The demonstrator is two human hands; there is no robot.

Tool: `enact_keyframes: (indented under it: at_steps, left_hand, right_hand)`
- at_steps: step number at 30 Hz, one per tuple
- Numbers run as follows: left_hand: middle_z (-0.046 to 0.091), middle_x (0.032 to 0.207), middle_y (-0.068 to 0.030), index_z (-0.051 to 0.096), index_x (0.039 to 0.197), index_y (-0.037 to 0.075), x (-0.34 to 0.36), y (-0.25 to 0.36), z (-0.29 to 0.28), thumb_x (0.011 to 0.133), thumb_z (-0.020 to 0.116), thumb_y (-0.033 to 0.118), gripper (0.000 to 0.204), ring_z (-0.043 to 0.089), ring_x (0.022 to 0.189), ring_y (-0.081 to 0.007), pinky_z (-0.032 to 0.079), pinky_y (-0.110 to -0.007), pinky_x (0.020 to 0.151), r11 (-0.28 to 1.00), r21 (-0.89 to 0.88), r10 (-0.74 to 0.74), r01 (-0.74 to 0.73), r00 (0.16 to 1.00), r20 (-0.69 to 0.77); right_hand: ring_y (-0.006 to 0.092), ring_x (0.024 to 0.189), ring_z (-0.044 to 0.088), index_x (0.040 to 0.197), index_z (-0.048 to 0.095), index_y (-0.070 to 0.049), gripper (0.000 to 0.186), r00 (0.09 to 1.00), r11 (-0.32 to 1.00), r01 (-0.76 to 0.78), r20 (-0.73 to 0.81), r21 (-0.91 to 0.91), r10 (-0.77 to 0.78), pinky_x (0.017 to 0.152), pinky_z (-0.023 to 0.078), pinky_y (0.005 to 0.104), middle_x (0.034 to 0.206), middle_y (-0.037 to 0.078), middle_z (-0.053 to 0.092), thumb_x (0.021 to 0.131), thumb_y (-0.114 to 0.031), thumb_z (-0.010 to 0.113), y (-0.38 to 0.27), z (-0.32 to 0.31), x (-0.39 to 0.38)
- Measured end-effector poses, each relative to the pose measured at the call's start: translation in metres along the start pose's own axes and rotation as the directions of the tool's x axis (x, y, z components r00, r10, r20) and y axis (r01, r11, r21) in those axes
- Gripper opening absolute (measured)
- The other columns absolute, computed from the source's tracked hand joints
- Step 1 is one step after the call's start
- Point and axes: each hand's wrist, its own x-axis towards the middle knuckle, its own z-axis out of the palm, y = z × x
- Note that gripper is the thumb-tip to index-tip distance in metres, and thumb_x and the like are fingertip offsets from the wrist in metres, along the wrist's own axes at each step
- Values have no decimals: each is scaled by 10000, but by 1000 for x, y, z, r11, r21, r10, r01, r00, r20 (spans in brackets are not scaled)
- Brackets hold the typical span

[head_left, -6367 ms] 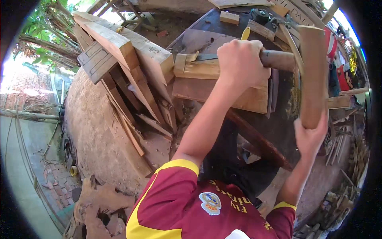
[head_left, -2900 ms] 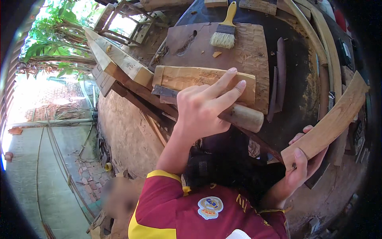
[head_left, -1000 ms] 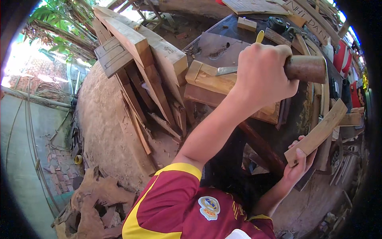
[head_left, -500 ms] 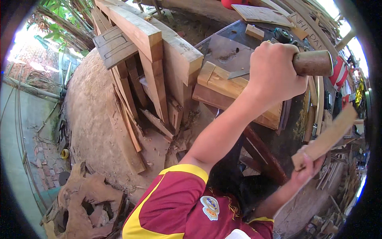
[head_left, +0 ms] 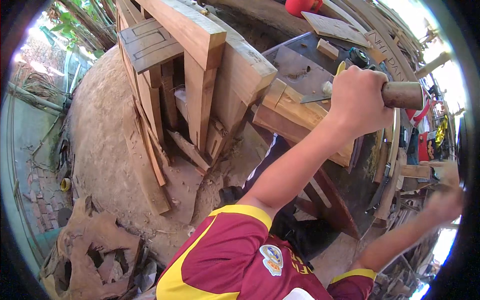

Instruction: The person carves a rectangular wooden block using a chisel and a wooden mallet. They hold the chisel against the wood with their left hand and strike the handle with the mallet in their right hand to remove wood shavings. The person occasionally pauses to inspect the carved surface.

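Note:
My left hand [head_left: 357, 100] is closed in a fist around a chisel [head_left: 404, 95]. The round brown handle sticks out to the right of the fist, and a thin grey blade shows on its left, over a light timber block [head_left: 297, 111]. Whether the blade touches the wood, I cannot tell. At the far right edge my right hand [head_left: 444, 206] is smeared by motion. It is closed on a flat wooden bat [head_left: 448, 174], also blurred, raised well away from the chisel.
Left of the bench stand thick timber beams [head_left: 250, 72] and a dark board with drawn lines [head_left: 150, 45]. A small wood block [head_left: 327, 48] lies on the dark tabletop [head_left: 280, 48]. Lower left is a gnarled wood slab [head_left: 95, 235]. A red round object [head_left: 302, 7] sits at the back.
My right hand has swung the wooden bat up and right, away from the bench. My left fist keeps its grip on the chisel. The whole view has shifted somewhat.

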Motion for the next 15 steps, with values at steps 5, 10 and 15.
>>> enact_keyframes:
  at_steps: [5,10,15]
  left_hand:
    - [579,595,-164,621,592,77,-3,-4,0,520,638,198,142,586,613,-376,498,-435,623,994,109,-24,16,997,70]
    - [581,586,-155,627,595,80,-5,-6,2,527,637,209,146,589,603,-369,500,-426,612,997,77,3,-5,1000,28]
    - [585,585,-148,633,598,86,-5,-1,10,531,641,225,155,595,599,-361,506,-418,606,997,75,22,-28,996,82]
  right_hand:
    - [267,1098,521,1277,436,-4,583,901,976,93,434,-198,2,969,377,372,1233,158,528,752,-91,675,-52,7,-18]
    - [284,1108,513,1302,400,25,646,937,970,-240,249,-46,244,981,382,370,1251,174,497,727,-55,682,-22,-35,14]
    - [277,1133,493,1290,415,33,646,923,919,-378,-29,114,384,1017,337,394,1250,168,497,699,-22,670,-14,-17,12]
